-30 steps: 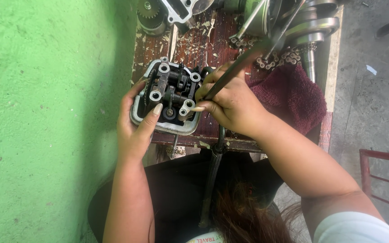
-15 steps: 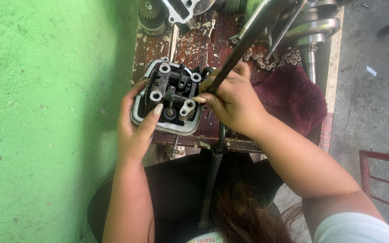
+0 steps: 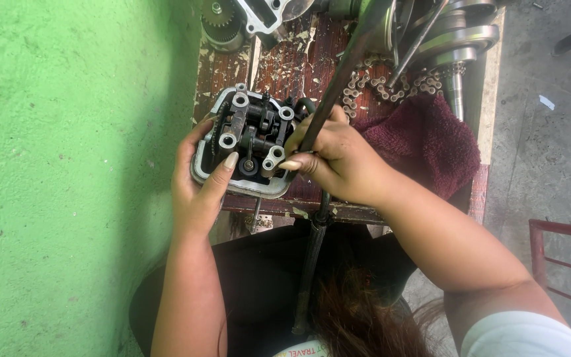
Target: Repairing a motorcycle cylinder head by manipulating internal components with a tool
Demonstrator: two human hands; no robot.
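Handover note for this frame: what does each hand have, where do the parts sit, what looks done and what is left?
Left hand: steadies the cylinder head at its near left edge, on the wooden bench.
Right hand: wrapped round a long dark bar beside the head.
Nearby: chain, maroon cloth, more engine parts at the far edge.
Done: head's top is uncovered, rockers showing.
Left: cannot tell; bar's working end is hidden.

The wall (image 3: 67, 165) was a bright, mottled green. The worktop (image 3: 285, 66) was dark reddish-brown wood flecked with pale peeling chips. The cylinder head (image 3: 249, 142) was dull grey at its rim, black and greasy inside, with silvery round bosses. The long rod (image 3: 338, 86) was dark grey. The cloth (image 3: 431, 142) was deep maroon. The chain (image 3: 365, 86) was pale steel-coloured. The floor (image 3: 550, 152) was grey concrete.
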